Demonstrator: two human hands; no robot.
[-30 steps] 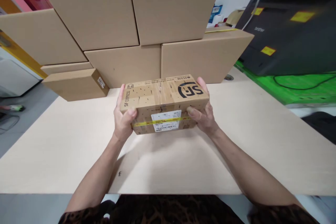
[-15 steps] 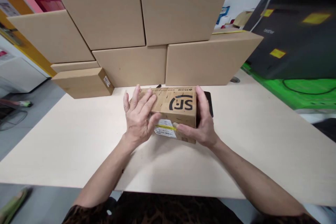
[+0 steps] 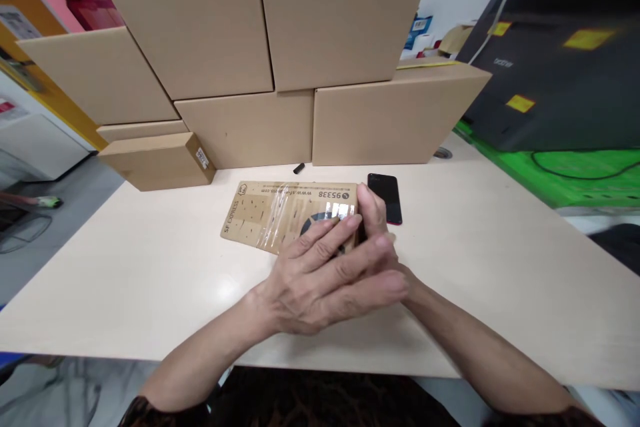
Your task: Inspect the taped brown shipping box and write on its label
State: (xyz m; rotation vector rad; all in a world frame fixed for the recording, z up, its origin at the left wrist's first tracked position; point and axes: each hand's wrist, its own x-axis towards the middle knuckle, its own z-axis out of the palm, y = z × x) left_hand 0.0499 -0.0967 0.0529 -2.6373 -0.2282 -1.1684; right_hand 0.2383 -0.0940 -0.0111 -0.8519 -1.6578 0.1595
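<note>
A small brown cardboard box (image 3: 260,210) with SF Express print and shiny clear tape on top is in the middle of the table. My left hand (image 3: 320,283) stretches across its near right part with fingers spread, covering much of the printed logo. Behind it, my right hand (image 3: 373,210) grips the box's right end; the left hand hides most of its fingers. Just right of the box lies a black phone (image 3: 386,199). A small black piece (image 3: 299,168) sits beyond the box's far edge.
Large plain cartons (image 3: 250,130) are stacked along the back of the table (image 3: 165,280). A flat carton (image 3: 157,163) with a small label stands at the back left. Off to the right is a dark case (image 3: 540,93) on a green surface.
My left hand has moved right, from the box's left part to its right end. The box's left end and tape now show, the near-side label is out of sight, and more of the phone shows.
</note>
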